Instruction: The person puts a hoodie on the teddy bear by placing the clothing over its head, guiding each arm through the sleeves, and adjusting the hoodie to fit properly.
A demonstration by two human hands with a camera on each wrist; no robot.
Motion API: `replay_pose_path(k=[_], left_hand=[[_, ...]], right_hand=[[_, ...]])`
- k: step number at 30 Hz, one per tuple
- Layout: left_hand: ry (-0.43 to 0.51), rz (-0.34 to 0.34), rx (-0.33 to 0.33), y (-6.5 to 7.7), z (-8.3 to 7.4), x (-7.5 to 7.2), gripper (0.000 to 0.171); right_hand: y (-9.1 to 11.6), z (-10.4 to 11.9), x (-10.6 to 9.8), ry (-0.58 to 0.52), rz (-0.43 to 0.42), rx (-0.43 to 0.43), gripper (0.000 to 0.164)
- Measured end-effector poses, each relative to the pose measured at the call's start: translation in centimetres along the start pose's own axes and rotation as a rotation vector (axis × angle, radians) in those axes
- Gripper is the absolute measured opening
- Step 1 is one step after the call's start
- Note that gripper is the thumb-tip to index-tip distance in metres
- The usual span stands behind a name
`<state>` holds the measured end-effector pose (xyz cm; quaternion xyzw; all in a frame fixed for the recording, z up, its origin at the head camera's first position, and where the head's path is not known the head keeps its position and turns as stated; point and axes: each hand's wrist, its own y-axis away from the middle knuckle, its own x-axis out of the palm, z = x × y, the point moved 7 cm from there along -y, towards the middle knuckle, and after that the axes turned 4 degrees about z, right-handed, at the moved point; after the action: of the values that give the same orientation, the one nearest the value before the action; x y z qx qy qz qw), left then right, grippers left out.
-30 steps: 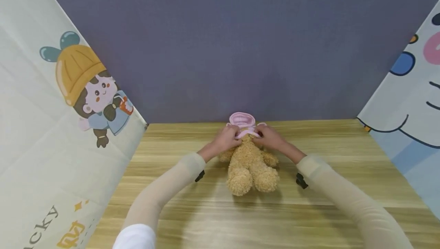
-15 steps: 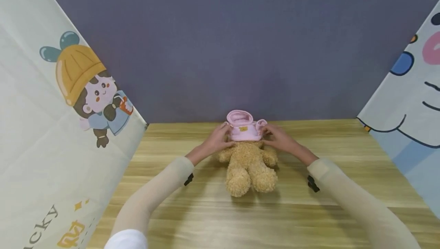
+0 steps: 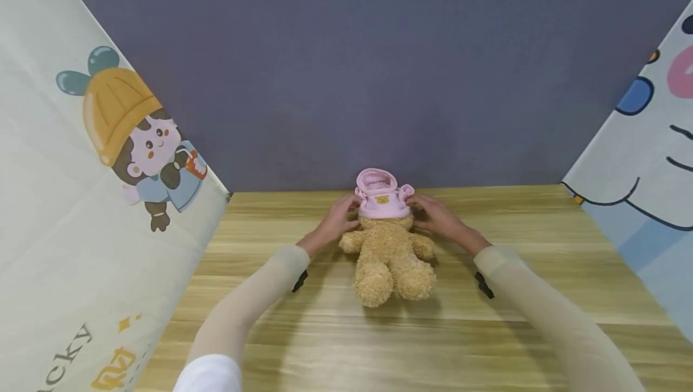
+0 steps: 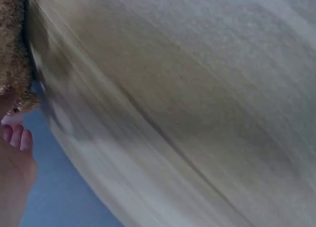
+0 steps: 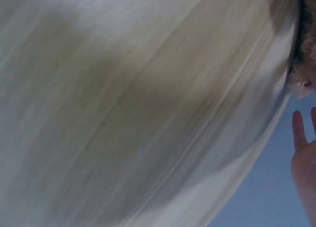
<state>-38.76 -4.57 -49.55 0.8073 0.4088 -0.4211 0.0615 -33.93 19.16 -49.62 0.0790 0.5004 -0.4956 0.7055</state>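
Observation:
A tan, curly plush teddy bear point(image 3: 387, 248) lies on the wooden table with its legs toward me. Over its head sits a small pink garment point(image 3: 384, 205) with a yellow patch, its neck opening pointing to the back. My left hand point(image 3: 335, 217) is at the left side of the garment and head, thumb and fingers spread apart. On the opposite side my right hand point(image 3: 441, 219) touches the garment's edge, fingers extended. The right wrist view shows straight fingers point(image 5: 299, 131) beside the brown fur. In the left wrist view, fingertips point(image 4: 19, 137) are beside a bit of pink cloth.
The wood-grain table point(image 3: 460, 344) ends at a dark grey-blue panel point(image 3: 379, 79) just behind the garment. A printed cloth with a cartoon child point(image 3: 146, 133) rises at the left. Another printed cloth point(image 3: 639, 157) stands at the right.
Both hands gripped the garment's lower edge near the bear's neck; they let go and moved apart to its sides. The garment now lies spread over the head, its patch showing.

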Motion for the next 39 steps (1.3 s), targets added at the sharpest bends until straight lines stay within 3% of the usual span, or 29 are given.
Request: replay_pose_path(k=[9, 15, 17, 23, 27, 33, 39], left_hand=[[-0.067, -0.041, 0.108, -0.6, 0.8, -0.1, 0.046], [0.109, -0.02, 0.112, -1.3, 1.0, 0.2, 0.055], [0.123, -0.007, 0.107, -1.5, 0.9, 0.4, 0.062], [-0.099, 0.03, 0.083, -1.9, 0.7, 0.8, 0.069], [-0.154, 0.034, 0.099, -2.1, 0.8, 1.3, 0.069], [-0.29, -0.055, 0.18, -2.9, 0.6, 1.7, 0.044], [-0.342, -0.093, 0.109, -2.9, 0.7, 2.0, 0.031]], right_hand=[[-1.1, -0.5, 0.3, 0.04, -0.016, 0.021, 0.057], [-1.2, -1.4, 0.2, 0.077, 0.007, 0.065, 0.06], [-1.1, -1.7, 0.2, 0.094, 0.01, 0.067, 0.06], [-1.2, -2.2, 0.6, 0.108, 0.048, 0.093, 0.064], [-1.2, -2.6, 1.0, 0.152, 0.08, 0.121, 0.066], [-1.6, -2.9, 0.9, 0.197, 0.063, 0.096, 0.056], [-2.2, -2.2, 0.9, 0.206, -0.002, 0.042, 0.033]])
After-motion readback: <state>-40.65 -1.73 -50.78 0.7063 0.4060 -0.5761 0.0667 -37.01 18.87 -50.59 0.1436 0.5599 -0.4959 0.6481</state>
